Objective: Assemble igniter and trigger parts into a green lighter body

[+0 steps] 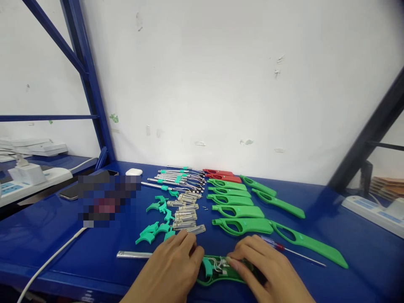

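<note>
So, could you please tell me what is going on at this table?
A person has both hands at an open green shell. The left hand is at one end, a metal tube showing past it; the right hand is at the other, near white wires inside. Beyond lie teal pieces, clear pieces and other shells, with a screwdriver by the right hand.

No legible lettering, brand, number or sign anywhere; just small dark marks (pixel 120 254) near the left end of the silver metal tube (pixel 135 255), too small to decipher.
</note>
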### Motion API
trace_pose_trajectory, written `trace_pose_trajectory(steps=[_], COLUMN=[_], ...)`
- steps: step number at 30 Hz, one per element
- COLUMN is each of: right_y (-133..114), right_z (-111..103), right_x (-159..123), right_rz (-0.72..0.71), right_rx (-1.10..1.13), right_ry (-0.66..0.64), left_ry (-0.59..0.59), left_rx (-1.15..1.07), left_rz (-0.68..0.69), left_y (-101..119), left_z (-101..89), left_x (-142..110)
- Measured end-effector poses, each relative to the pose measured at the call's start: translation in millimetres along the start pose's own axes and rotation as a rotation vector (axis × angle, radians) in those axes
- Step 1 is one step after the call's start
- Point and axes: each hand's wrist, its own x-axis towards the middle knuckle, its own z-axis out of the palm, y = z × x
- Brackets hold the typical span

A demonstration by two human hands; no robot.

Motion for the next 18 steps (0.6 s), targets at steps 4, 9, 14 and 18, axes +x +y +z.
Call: trace_pose_trajectory(steps=[4, 9, 14, 18], right_y=[19.9, 116.7, 189.1, 184.8], right_z=[-22.6, -65.6, -70.9, -68.3], right_x=[-9.3, -68.6, -124.4, -124.2], right_rz=[-0.03, 0.321, 0.475, 0.547], right_rx=[-0.083, -0.332, -0.333, -0.302], right_ry=[0.211, 0.469, 0.325, 0.309], left_ry=[0.007, 0.019, 0.057, 0.111], left_rx=[0.004, -0.002, 0.012, 0.01], left_rz=[0.0, 0.022, 0.041, 0.026], left_y=[-1.2, -3.3, -11.3, -25.6], left_z=[0.1, -0.4, -4.5, -15.1], left_x=[-1.8, -1.9, -3.0, -6.3])
